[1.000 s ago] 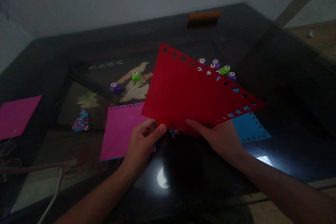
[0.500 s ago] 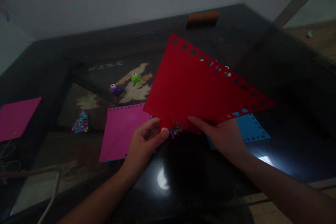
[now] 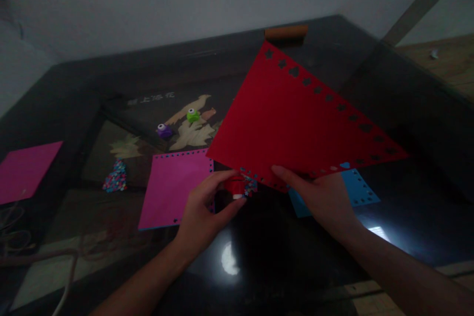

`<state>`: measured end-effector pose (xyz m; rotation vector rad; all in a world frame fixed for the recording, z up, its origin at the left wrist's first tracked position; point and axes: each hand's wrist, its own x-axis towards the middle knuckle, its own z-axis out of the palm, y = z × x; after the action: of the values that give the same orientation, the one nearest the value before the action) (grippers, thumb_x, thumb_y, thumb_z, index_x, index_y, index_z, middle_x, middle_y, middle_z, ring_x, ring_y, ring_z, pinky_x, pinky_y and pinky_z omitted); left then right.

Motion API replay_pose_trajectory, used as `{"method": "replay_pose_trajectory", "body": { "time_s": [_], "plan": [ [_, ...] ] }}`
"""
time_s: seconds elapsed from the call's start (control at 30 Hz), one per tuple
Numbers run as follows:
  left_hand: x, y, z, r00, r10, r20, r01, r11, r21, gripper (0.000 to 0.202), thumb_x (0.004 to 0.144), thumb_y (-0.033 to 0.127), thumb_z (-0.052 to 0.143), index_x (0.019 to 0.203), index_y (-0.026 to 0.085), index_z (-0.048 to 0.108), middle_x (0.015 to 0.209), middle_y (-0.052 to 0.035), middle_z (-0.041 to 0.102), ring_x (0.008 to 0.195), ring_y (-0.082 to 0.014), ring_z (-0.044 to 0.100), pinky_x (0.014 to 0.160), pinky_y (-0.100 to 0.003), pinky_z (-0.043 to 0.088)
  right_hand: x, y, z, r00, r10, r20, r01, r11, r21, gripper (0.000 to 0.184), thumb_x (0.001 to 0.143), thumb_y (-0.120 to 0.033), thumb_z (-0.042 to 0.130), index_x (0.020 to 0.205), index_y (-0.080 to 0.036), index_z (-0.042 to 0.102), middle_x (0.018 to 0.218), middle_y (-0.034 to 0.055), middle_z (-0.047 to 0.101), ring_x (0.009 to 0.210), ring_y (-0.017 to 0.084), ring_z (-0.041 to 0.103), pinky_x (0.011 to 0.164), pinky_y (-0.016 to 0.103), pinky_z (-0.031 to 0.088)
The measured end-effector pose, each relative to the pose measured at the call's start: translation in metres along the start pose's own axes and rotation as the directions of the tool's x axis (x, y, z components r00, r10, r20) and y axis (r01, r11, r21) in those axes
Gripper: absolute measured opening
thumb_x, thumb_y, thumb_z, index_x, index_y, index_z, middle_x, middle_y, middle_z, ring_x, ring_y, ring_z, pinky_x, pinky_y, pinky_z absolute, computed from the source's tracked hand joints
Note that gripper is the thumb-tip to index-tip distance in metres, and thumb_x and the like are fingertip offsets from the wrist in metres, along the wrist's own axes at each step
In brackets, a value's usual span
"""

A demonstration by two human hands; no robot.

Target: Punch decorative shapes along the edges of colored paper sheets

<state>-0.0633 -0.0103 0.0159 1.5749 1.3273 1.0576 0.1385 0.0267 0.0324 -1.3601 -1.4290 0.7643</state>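
Note:
My left hand [image 3: 202, 210] grips a small red craft punch [image 3: 233, 186] with a white part, thumb below and fingers above. The punch sits at the lower left edge of a red paper sheet [image 3: 292, 118]; whether the edge is inside its slot I cannot tell. Small punched-out paper bits [image 3: 249, 187] lie just beside the punch. My right hand [image 3: 326, 197] pinches the sheet's lower edge, thumb on top and fingers hidden beneath. Star, flower and heart holes run along the sheet's upper right edge, with more along the lower edge.
A pink sheet [image 3: 177, 182] with punched edges lies left of centre, a blue sheet [image 3: 359, 190] at right. Purple [image 3: 163, 131] and green [image 3: 192, 115] punches stand behind. Further left are a confetti pile [image 3: 116, 177] and another pink sheet [image 3: 29, 170]. A brown roll [image 3: 286, 33] rests at the back.
The red sheet has shifted to the right and swung a little, uncovering more of the pink sheet. My left finger and thumb have spread slightly around the punch.

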Motion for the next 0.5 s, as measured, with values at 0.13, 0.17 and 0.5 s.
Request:
{"method": "replay_pose_trajectory", "body": {
  "time_s": [0.13,0.17,0.5],
  "plan": [
    [-0.0003,-0.0024,-0.0007,0.988,0.155,0.016,-0.156,0.973,0.173,0.039,0.077,0.017,0.069,0.114,0.021,0.060,0.109,-0.0057,0.069,0.100,-0.0184,0.064,0.090,-0.033,0.052,-0.0006,-0.0002,-0.0023,1.000,0.010,0.020,-0.010,1.000,-0.002,0.029,0.068,-0.039,0.075,0.095,-0.028,0.071,0.100,0.0028,0.074,0.099,0.026,0.067,0.094,0.042,0.051],
    [-0.0001,-0.0028,-0.0007,0.983,0.181,0.021,-0.182,0.962,0.206,0.039,0.077,0.016,0.069,0.114,0.020,0.059,0.109,-0.0064,0.069,0.100,-0.0185,0.064,0.090,-0.033,0.053,-0.0005,-0.0005,-0.0026,1.000,0.012,0.018,-0.012,1.000,-0.001,0.029,0.068,-0.039,0.074,0.095,-0.028,0.071,0.100,0.0031,0.074,0.099,0.026,0.067,0.094,0.042,0.051],
    [0.0004,-0.0032,-0.0021,0.949,0.306,0.071,-0.311,0.880,0.359,0.045,0.079,0.010,0.063,0.121,0.020,0.054,0.113,-0.0083,0.067,0.104,-0.0187,0.064,0.090,-0.035,0.054,0.0003,-0.0061,-0.0054,0.999,0.044,0.023,-0.044,0.999,-0.010,0.026,0.067,-0.035,0.075,0.092,-0.028,0.072,0.100,0.0028,0.074,0.101,0.026,0.067,0.099,0.042,0.048]
  ]
}}
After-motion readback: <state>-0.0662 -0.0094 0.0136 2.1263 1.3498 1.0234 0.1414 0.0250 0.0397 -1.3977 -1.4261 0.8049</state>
